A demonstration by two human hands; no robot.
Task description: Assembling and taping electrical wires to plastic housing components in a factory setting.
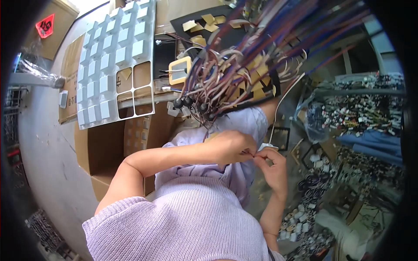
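Observation:
My left hand (235,148) and my right hand (271,167) meet in front of my lap, fingertips pinched together at one spot. What lies between the fingertips is too small to make out. Just behind the right hand's fingers shows a small white piece (268,146), mostly hidden by them. A thin pale and red cable (277,111) rises from it toward the bundle. Past my left hand, a large bundle of purple, blue, red and white wires (226,78) with dark round ends lies over my knee. A yellowish scrap (212,136) peeks out beside the left hand.
At the left, a white grid panel (104,61) holding rows of white square blocks rests on cardboard (69,82). An open cardboard box (104,150) stands below it. A yellow-framed square (179,70) lies beside the wires. Heaps of connectors and cables (361,108) fill the right.

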